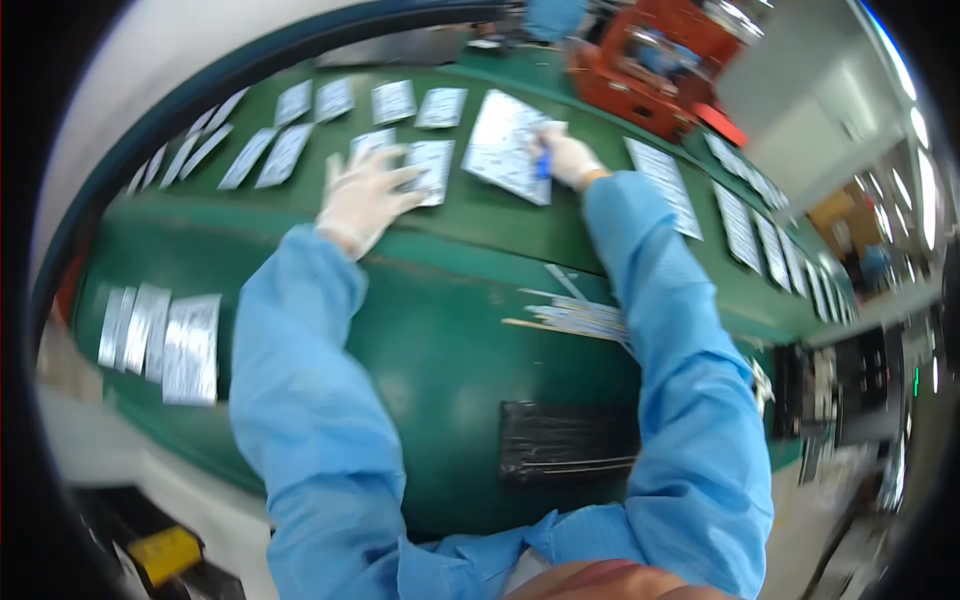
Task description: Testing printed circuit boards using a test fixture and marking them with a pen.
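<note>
My left hand [366,197], in a white glove, has its fingers spread. Its fingertips reach a silver packet [431,172] and partly cover a smaller one [374,142] beside it. Farther right, my gloved right hand [570,160] is closed on a small blue object [543,164], too blurred to name. This hand is at the right side of a large whitish printed sheet or flat bag [500,145], which lies tilted on the green surface [480,225]. Its fingertips are smeared by motion, so I cannot tell whether they also pinch the sheet.
More silver packets [285,155] lie in rows at the left, others [738,225] at the right. Thin strips [575,315] and a black tray [530,440] lie nearer me. Several packets [190,345] overlap at the near left. A red machine [640,75] stands behind.
</note>
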A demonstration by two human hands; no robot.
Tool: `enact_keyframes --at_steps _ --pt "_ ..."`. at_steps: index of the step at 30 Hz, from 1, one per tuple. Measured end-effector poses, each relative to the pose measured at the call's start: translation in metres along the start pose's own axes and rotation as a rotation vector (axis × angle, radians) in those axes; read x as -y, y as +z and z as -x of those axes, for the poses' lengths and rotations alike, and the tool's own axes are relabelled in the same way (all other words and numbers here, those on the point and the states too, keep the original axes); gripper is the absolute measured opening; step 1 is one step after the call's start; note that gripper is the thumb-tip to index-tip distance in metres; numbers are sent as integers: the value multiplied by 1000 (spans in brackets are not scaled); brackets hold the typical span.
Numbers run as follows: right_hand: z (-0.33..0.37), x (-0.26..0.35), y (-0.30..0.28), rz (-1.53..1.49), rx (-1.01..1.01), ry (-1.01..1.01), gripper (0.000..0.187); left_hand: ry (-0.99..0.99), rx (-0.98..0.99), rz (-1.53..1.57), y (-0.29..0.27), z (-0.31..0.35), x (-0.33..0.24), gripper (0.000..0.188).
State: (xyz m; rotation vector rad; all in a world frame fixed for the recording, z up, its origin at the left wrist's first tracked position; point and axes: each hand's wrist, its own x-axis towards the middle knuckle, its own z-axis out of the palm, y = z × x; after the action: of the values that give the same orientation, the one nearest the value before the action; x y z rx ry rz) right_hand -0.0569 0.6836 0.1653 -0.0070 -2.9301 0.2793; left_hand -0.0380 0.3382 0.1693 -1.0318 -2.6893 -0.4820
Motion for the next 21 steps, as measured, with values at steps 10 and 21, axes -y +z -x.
enact_keyframes --at_steps 10,21 --pt "130 29 -62 70 -4 -346 74 -123 -98 -64 4 -11 -4 34" --pt "122 19 -41 28 -24 -75 64 -119 -250 128 14 -13 10 23"
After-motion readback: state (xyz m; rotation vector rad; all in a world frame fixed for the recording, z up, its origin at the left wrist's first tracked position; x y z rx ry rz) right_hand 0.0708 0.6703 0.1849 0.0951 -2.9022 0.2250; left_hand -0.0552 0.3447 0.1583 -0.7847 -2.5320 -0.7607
